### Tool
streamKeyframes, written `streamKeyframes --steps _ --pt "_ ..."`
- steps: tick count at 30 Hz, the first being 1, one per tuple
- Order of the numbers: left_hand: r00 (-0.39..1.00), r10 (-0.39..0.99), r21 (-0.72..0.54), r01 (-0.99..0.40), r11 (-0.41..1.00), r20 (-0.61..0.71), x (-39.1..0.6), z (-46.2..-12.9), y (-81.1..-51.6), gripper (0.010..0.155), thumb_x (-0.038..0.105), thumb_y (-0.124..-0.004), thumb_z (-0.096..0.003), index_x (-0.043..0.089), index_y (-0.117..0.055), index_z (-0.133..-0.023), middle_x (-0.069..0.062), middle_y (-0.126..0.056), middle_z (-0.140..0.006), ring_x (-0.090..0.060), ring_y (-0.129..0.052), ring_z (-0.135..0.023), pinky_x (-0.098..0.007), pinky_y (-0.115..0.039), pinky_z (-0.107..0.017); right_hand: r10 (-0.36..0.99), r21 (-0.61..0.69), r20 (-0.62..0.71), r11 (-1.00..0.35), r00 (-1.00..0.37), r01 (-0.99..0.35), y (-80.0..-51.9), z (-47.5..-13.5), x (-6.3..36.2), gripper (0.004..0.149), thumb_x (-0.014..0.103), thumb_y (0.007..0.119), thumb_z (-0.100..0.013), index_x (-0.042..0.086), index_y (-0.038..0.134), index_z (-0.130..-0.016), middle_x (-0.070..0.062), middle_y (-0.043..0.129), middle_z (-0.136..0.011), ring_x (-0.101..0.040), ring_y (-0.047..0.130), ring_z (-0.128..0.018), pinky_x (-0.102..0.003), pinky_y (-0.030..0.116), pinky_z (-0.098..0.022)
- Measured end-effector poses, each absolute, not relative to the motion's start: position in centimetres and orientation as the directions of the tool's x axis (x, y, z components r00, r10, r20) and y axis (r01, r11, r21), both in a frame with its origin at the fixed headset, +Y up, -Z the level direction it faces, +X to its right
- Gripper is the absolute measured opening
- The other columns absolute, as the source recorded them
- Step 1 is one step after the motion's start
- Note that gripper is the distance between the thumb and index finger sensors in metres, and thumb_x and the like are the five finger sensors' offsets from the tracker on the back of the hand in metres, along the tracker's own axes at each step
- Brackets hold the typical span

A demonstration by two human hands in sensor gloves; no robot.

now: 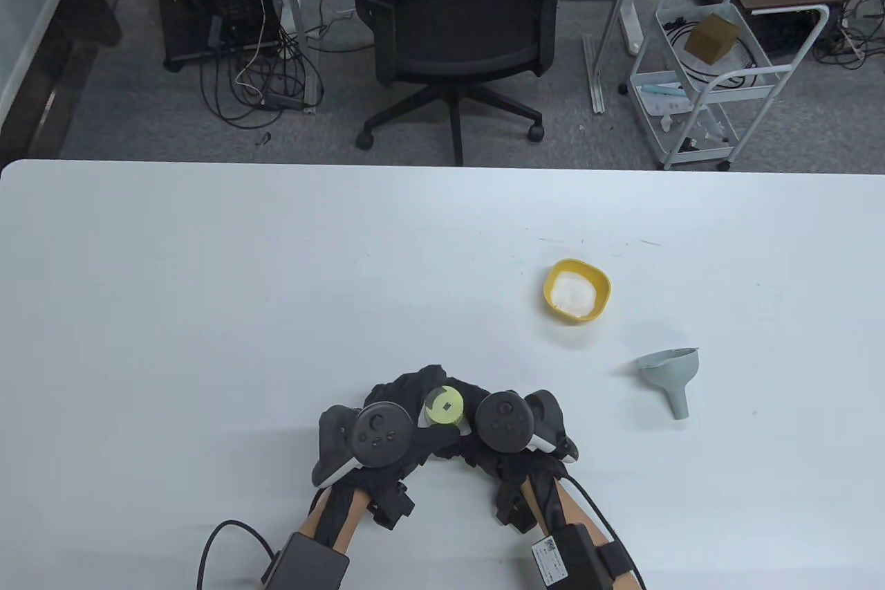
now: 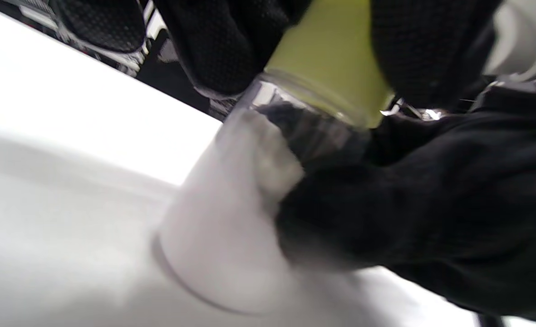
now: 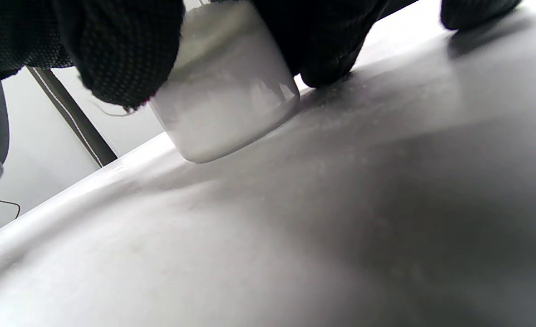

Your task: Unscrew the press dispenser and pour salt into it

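The press dispenser (image 1: 442, 407) stands upright on the white table near the front edge. It is a clear glass jar (image 2: 222, 236) with white salt inside and a yellow-green cap (image 2: 331, 59). My left hand (image 1: 402, 391) reaches in from the left, and its fingers (image 2: 222, 50) grip the cap in the left wrist view. My right hand (image 1: 466, 398) holds the jar body from the right, with its fingers (image 3: 118, 54) wrapped round the glass (image 3: 227, 104) just above the table. A yellow bowl (image 1: 576, 290) of white salt sits to the far right.
A grey funnel (image 1: 671, 372) lies on its side to the right of my hands, in front of the bowl. A black office chair (image 1: 456, 30) and a white cart (image 1: 712, 71) stand beyond the table's far edge.
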State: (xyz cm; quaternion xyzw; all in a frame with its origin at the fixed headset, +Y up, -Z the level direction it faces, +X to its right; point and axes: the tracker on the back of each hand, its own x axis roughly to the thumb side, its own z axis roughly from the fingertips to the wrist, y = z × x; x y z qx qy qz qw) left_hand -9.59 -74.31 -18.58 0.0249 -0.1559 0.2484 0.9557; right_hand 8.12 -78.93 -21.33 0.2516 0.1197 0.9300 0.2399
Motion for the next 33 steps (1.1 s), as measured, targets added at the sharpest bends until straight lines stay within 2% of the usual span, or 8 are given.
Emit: streamKeyframes --steps 3,6,8,11,15,20,26,33 --pt "0.850 0.423 -0.027 -0.438 0.899 0.314 -9.5 -18.5 -74.2 0.109 0.069 -0.084 -0.0324 0.007 -0.052 -0.117 -0.015 -0.075 -0.103 -0.036 -0.085 -0.088 -0.072 -0.067 -0.065 0.506 0.343 0.410 -0.856 -0.758 -0.386 -78.9 -21.3 8.1 0.089 0.050 0.082 -0.046 0.009 0.042 -0.115 -0.019 0.064 -0.112 -0.042 0.068 -0.100 -0.079 0.047 -0.059" --pt "0.783 0.525 -0.135 -0.511 0.849 0.333 -10.1 -18.9 -73.8 0.123 0.070 -0.083 -0.0333 -0.002 -0.037 -0.122 -0.025 -0.061 -0.113 -0.047 -0.073 -0.096 -0.077 -0.061 -0.066 0.506 0.343 0.410 -0.856 -0.758 -0.386 -78.9 -21.3 8.1 0.089 0.050 0.082 -0.046 0.009 0.042 -0.115 -0.018 0.064 -0.112 -0.042 0.068 -0.100 -0.079 0.047 -0.059" --pt "0.716 0.602 -0.206 -0.568 0.797 0.355 -10.6 -19.2 -73.7 0.124 0.063 -0.086 -0.0402 -0.005 -0.025 -0.124 -0.041 -0.044 -0.123 -0.061 -0.058 -0.107 -0.080 -0.057 -0.066 0.506 0.343 0.410 -0.856 -0.758 -0.386 -78.9 -21.3 8.1 0.089 0.050 0.082 -0.046 0.009 0.042 -0.115 -0.019 0.064 -0.111 -0.042 0.068 -0.100 -0.079 0.046 -0.059" --pt "0.621 0.682 -0.325 -0.601 0.731 0.385 -11.0 -19.6 -73.9 0.116 0.045 -0.088 -0.0497 -0.007 -0.014 -0.122 -0.050 -0.025 -0.120 -0.068 -0.045 -0.110 -0.081 -0.054 -0.068 0.506 0.343 0.410 -0.856 -0.758 -0.386 -78.9 -21.3 8.1 0.089 0.050 0.082 -0.046 0.009 0.042 -0.115 -0.018 0.064 -0.112 -0.042 0.068 -0.100 -0.079 0.046 -0.059" --pt "0.612 0.688 -0.362 -0.585 0.726 0.391 -10.9 -19.8 -74.3 0.103 0.033 -0.085 -0.0525 -0.004 -0.018 -0.122 -0.042 -0.035 -0.122 -0.061 -0.052 -0.112 -0.079 -0.056 -0.068 0.506 0.343 0.410 -0.856 -0.758 -0.386 -78.9 -21.3 8.1 0.089 0.050 0.082 -0.046 0.009 0.042 -0.115 -0.018 0.064 -0.112 -0.042 0.068 -0.100 -0.079 0.046 -0.059" --pt "0.641 0.661 -0.330 -0.573 0.750 0.391 -10.7 -19.7 -74.3 0.093 0.031 -0.086 -0.0518 0.003 -0.032 -0.123 -0.025 -0.059 -0.123 -0.048 -0.070 -0.110 -0.076 -0.061 -0.068 0.506 0.343 0.410 -0.856 -0.758 -0.386 -78.9 -21.3 8.1 0.089 0.050 0.082 -0.046 0.009 0.042 -0.115 -0.018 0.064 -0.111 -0.042 0.068 -0.100 -0.079 0.047 -0.059" --pt "0.688 0.618 -0.251 -0.567 0.785 0.379 -10.8 -19.5 -74.4 0.095 0.039 -0.090 -0.0475 0.005 -0.040 -0.122 -0.016 -0.071 -0.117 -0.039 -0.082 -0.104 -0.075 -0.064 -0.067 0.507 0.344 0.408 -0.856 -0.759 -0.386 -78.9 -21.3 8.1 0.089 0.050 0.082 -0.046 0.009 0.042 -0.115 -0.018 0.064 -0.112 -0.041 0.068 -0.100 -0.079 0.047 -0.060" --pt "0.799 0.513 -0.073 -0.518 0.852 0.314 -10.2 -18.9 -74.4 0.098 0.055 -0.092 -0.0381 0.008 -0.054 -0.116 -0.013 -0.079 -0.105 -0.035 -0.088 -0.090 -0.072 -0.068 -0.065 0.506 0.345 0.407 -0.856 -0.760 -0.385 -78.9 -21.3 8.1 0.090 0.050 0.082 -0.046 0.009 0.042 -0.115 -0.018 0.064 -0.112 -0.041 0.068 -0.100 -0.079 0.046 -0.060"
